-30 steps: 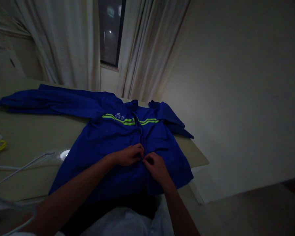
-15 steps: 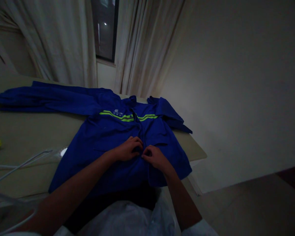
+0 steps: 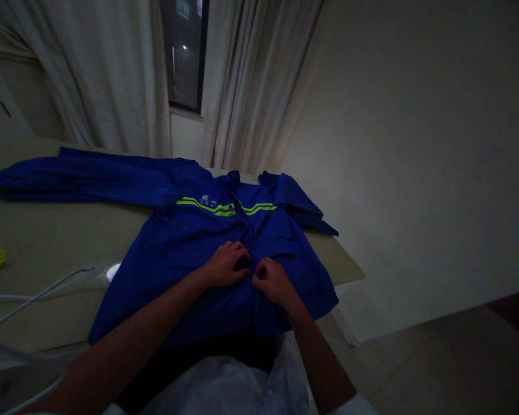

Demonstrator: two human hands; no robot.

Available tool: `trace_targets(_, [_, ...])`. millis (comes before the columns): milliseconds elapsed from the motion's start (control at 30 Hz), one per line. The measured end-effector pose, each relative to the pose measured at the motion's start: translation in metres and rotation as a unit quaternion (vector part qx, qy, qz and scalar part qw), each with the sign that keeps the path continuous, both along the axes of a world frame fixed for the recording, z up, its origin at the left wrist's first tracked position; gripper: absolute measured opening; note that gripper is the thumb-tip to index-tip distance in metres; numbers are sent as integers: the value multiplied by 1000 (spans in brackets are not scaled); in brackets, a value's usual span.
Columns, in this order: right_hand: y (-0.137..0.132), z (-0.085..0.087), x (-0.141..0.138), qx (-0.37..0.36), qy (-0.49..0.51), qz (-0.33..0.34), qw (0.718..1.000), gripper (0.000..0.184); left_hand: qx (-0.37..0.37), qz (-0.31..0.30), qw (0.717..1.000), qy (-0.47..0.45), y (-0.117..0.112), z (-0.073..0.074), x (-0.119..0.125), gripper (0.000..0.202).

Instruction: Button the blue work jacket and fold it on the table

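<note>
My left hand (image 3: 225, 265) and right hand (image 3: 272, 281) pinch the front placket of the blue jacket (image 3: 185, 242), flat on the table (image 3: 47, 242).

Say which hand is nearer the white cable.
Left. The left hand grips the blue jacket on the side toward the white cable; the right hand grips it beyond, farther off.

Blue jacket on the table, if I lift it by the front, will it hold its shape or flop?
Probably floppy: the jacket lies flat with wrinkles, and its sleeve drapes along the table. Likely light, since the left hand and right hand pinch thin cloth.
</note>
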State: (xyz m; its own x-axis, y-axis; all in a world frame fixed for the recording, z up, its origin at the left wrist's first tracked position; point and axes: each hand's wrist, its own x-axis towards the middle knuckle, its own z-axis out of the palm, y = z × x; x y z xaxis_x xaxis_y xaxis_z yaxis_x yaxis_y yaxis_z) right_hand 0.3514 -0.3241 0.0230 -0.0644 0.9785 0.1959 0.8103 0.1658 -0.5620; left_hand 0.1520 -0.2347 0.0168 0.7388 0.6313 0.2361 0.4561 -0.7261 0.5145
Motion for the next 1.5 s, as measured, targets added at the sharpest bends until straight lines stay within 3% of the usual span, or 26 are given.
trace_targets(100, [-1, -1, -2, 18, -14, -2, 1000, 21, 23, 29, 999, -10, -5, 0, 2, 36])
trace_targets(267, [-3, -3, -6, 41, -15, -25, 999, 19, 20, 100, 993, -56, -8, -5, 8, 70])
trace_targets(500, [-4, 2, 4, -46, 92, 5, 995, 9, -29, 46, 994, -91, 6, -14, 2, 70])
trace_targets(767, [0, -1, -3, -10, 26, 2, 1000, 12, -10, 74, 995, -70, 1, -12, 6, 69])
trace_targets(867, [1, -7, -6, 45, 19, -44, 998, 11, 11, 83, 994, -64, 1, -12, 7, 68])
trace_targets(1000, [0, -10, 5, 82, 133, -142, 977, 6, 60, 113, 990, -55, -1, -16, -1, 75])
trace_targets(1167, [-22, -2, 28, 110, 269, -218, 932, 27, 92, 162, 982, 25, -17, -32, -17, 68])
trace_targets(1233, [-37, 3, 26, 71, 284, -176, 940, 29, 94, 163, 981, 39, -24, -35, -19, 66])
trace_targets(1333, [-59, 7, 10, -20, 256, -41, 966, 29, 106, 173, 978, 51, -30, -28, -20, 61])
trace_targets(1400, [-67, 9, -4, -22, 210, 19, 977, 27, 116, 163, 978, 54, -33, -18, -19, 50])
trace_targets(1500, [-70, 10, -20, 18, 139, 13, 990, 28, 100, 88, 990, 50, -44, -5, -19, 29])
